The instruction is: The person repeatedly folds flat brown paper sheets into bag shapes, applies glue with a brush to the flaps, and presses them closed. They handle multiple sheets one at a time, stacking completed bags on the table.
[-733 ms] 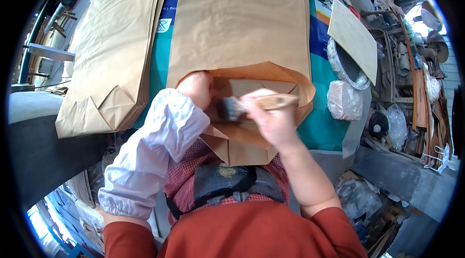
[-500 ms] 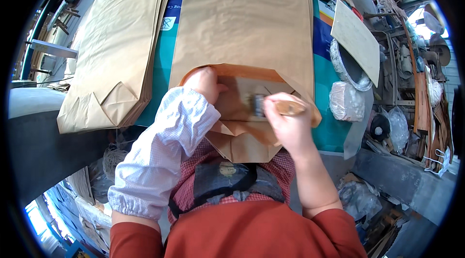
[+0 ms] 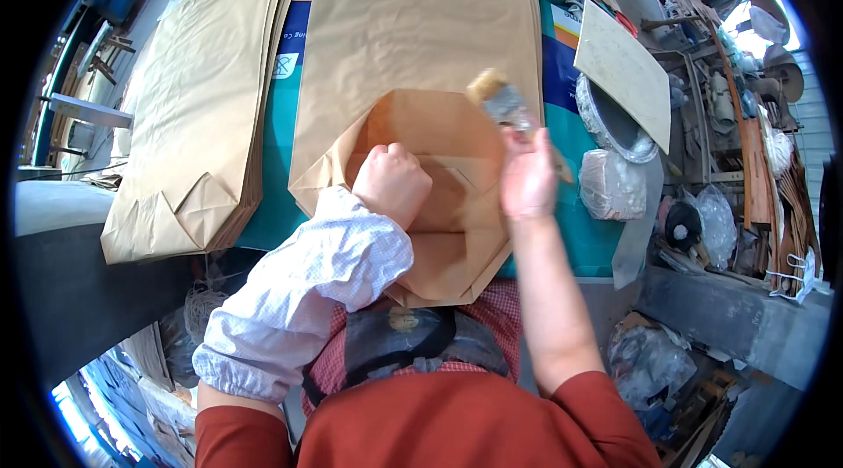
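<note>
A large brown paper bag (image 3: pixel 421 20) lies in front of me on a stack of the same. Its near end is spread into a wide folded opening (image 3: pixel 439 121), with darker damp-looking patches on the paper inside. My left hand (image 3: pixel 392 183), in a white sleeve cover, rests in that opening with its fingers curled closed. Whatever those fingers pinch is hidden beneath them. At the right rim of the opening, my right hand (image 3: pixel 529 180) grips a flat paintbrush (image 3: pixel 504 103). The brush's pale bristles point up and away from me, lifted off the fold and slightly blurred.
Left of the bag lies another stack of brown paper bags (image 3: pixel 189 134) with folded ends. The teal table cover (image 3: pixel 575 244) shows between stacks. At right, a pale board (image 3: pixel 622 73) lies over a plastic-lined basin (image 3: pixel 606 121), beside a wrapped block (image 3: pixel 612 185).
The brush has swung from inside the fold up and to the right, off the paper. The bag's end has opened wider, and my left hand has shifted lower with its fingers more curled.
</note>
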Available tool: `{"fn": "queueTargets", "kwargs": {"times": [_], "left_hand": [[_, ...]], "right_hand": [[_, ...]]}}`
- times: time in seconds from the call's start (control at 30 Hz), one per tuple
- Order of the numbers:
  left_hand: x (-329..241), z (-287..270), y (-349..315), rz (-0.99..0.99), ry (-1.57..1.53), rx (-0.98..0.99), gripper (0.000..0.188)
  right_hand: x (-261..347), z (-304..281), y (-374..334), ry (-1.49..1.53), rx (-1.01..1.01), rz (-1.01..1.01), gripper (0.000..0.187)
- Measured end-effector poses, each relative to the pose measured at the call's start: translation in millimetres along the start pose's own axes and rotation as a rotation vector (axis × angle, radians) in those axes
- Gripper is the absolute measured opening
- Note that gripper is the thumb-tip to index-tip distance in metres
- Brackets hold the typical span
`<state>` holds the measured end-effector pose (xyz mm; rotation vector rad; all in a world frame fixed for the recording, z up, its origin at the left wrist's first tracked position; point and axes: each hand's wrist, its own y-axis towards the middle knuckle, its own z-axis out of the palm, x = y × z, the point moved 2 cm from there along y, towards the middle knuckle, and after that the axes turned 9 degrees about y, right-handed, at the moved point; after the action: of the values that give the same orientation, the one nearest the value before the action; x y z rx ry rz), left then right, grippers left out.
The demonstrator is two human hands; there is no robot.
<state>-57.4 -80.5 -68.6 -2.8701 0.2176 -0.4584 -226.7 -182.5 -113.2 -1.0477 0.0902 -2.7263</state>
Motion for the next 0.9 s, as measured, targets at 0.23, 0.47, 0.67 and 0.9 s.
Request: {"fn": "queueTargets", "kwargs": {"times": [0.23,0.47,0.67,0.9], "left_hand": [[20.8,-7.4,-30.5,0.152,-0.485,-0.709,0.034],[39.2,53.4,-45.3,-0.408,-0.342,-0.19,0.071],[-9.2,64.0,-89.5,-0.254,-0.335,-0.317,0.071],[39.5,55.8,-61.7,-0.091,-0.436,-0.384,0.064]], "right_hand": [[-47.3,2.6,-11.7,0.604,0.248,0.443,0.048],[-48.9,9.2,-11.8,0.56,0.347,0.481,0.05],[-54.1,8.7,-11.5,0.427,0.367,0.469,0.048],[-48.7,1.8,-33.7,0.151,0.378,0.613,0.043]]}}
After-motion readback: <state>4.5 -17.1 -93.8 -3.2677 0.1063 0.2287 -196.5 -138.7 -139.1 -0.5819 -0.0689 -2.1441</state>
